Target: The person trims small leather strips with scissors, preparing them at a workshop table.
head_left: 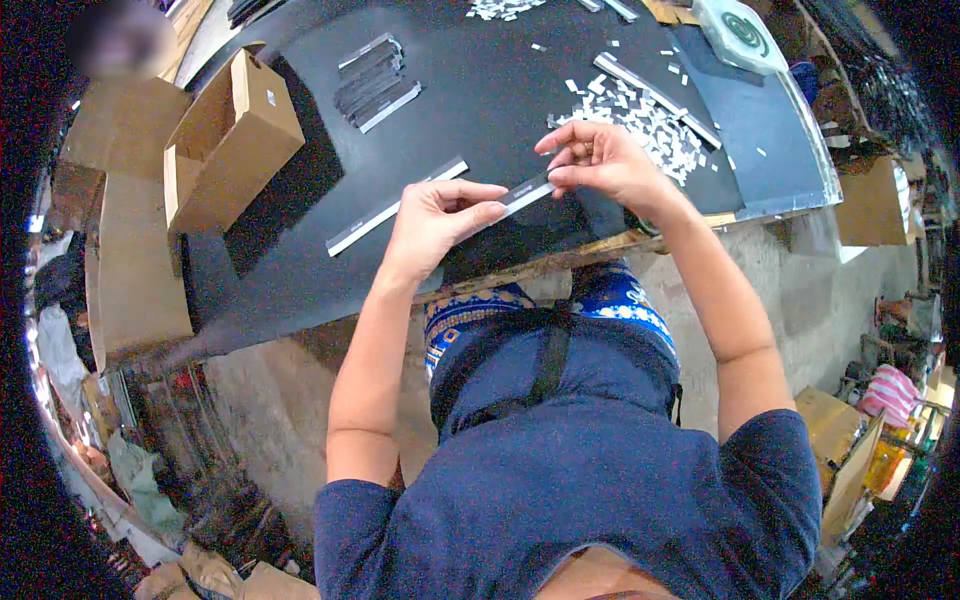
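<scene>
Between my two hands, just above the table's near edge, is a short black-and-white strip (528,192). My left hand (436,218) pinches its left end between thumb and fingertips. At the other end, my right hand (605,168) holds it with thumb and forefinger, the remaining fingers curled. A longer strip (385,212), black with a white edge, lies on the table behind my left hand. Beyond my right hand spreads a pile of small white and dark pieces (640,125), with another long strip (655,98) lying across it.
The black table (480,90) carries a stack of dark strips (378,85) farther back. An open cardboard box (240,135) stands at the left. A translucent container with a green coil (740,35) sits at the far right corner. More small pieces (503,8) lie at the back.
</scene>
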`<state>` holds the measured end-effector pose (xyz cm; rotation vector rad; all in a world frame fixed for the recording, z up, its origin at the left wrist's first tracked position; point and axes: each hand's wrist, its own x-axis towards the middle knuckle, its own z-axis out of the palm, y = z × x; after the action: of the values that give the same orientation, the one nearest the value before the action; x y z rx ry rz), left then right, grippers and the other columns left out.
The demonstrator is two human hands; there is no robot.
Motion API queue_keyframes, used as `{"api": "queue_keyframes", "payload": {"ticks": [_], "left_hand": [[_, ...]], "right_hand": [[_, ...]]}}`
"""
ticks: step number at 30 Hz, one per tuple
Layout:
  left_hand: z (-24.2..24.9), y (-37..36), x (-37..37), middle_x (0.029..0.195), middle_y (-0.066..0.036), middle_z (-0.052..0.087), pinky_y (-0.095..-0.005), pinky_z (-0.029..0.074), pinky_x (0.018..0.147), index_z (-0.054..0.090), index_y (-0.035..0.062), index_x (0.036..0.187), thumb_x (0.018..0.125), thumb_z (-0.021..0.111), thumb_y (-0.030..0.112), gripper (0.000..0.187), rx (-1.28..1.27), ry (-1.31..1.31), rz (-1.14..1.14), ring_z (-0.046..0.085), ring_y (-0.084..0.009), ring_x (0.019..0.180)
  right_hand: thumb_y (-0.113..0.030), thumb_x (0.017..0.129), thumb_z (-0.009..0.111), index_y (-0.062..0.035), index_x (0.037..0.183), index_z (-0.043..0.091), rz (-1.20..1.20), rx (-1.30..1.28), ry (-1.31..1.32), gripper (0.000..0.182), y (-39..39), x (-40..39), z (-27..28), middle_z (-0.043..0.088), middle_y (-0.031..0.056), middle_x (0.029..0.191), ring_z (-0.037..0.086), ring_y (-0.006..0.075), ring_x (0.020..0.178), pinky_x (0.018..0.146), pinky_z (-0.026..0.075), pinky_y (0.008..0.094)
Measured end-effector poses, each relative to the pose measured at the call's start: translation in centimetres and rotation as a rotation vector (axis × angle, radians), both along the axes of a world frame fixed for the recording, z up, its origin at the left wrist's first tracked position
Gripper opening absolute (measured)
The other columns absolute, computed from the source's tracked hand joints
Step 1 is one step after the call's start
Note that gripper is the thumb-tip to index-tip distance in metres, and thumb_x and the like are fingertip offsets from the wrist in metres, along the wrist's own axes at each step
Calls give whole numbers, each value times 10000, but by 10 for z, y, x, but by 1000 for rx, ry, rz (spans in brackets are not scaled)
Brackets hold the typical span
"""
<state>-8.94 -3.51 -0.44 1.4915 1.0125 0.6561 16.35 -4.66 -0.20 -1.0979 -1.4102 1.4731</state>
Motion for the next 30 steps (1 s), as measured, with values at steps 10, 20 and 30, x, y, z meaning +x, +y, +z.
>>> {"api": "queue_keyframes", "payload": {"ticks": [10,20,30], "left_hand": [[1,14,1,924,-74,696,-247,545,719,678,-9,1028,757,767,5,286,-452,-550,-155,657,-131,764],[-18,6,7,802,-13,539,-321,504,662,644,90,877,752,781,81,185,-431,-842,-289,588,-191,724],[12,13,-1,804,20,630,-206,474,668,659,-10,1139,770,762,56,389,-270,-144,-292,582,-61,708]], "right_hand": [[-86,799,733,-6,1155,566,149,-400,341,401,0,21,21,675,68,837,682,194,797,743,551,285],[-10,791,702,-29,1094,573,126,-531,841,330,-23,2,8,639,33,803,666,187,804,771,551,339],[-21,745,719,19,1042,574,88,-274,98,333,-3,14,24,690,129,793,699,215,711,678,555,301]]}}
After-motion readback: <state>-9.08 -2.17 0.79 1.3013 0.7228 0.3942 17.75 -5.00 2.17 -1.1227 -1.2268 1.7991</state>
